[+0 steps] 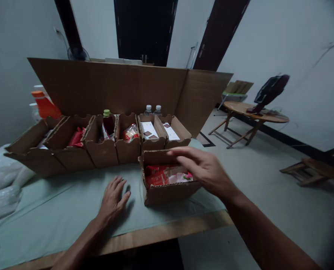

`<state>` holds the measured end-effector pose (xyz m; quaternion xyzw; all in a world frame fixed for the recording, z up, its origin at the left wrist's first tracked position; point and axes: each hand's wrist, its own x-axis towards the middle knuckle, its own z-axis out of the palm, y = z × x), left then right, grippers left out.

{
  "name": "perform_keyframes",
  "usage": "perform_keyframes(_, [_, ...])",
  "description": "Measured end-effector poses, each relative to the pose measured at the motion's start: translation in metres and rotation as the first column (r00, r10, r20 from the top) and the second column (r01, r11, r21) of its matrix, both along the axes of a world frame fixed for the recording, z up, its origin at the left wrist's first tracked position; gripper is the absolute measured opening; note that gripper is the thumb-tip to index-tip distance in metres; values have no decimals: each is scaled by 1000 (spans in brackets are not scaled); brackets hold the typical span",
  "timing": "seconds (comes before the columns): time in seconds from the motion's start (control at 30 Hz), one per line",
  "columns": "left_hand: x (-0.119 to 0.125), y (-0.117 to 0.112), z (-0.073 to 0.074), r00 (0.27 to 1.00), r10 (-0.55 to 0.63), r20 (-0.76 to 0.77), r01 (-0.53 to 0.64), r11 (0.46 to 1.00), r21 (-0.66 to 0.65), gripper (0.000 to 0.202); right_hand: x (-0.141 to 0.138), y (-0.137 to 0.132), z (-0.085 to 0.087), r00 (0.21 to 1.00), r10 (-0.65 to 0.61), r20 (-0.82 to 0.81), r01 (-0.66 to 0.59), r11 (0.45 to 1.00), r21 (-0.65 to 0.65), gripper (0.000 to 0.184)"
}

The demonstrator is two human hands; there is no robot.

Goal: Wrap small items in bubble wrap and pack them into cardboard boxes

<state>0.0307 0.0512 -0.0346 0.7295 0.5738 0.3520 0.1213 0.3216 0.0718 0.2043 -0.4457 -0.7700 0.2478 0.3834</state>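
Note:
My left hand (113,200) is low over the green cloth (57,210), fingers apart, with nothing in it. To its right stands an open cardboard box (169,193) near the table's front edge. Inside lie a red packet (157,175) and a white-and-pink packet (183,177). My right hand (200,167) is above the box's right end, its fingers stretched out to the left and holding nothing I can see. Whether it touches the box rim, I cannot tell.
Behind stands a row of cardboard bins (102,153) with packets, white boxes (149,130) and bottles. A tall cardboard panel (113,86) backs them. Orange-capped bottle (44,105) and plastic bags (3,183) are at left. A round wooden table (240,106) and stool (313,170) stand right.

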Motion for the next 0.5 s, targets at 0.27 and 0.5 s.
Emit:
perform_keyframes(0.27, [39,-16,20,929,-229,292,272,955,-116,84,114,-25,-113,802,-557,-215,519,829,-209,46])
perform_keyframes(0.5, [58,13,22,911,-166,378,217,972,-95,62,74,6,-184,912,-388,-131,333,889,-314,33])
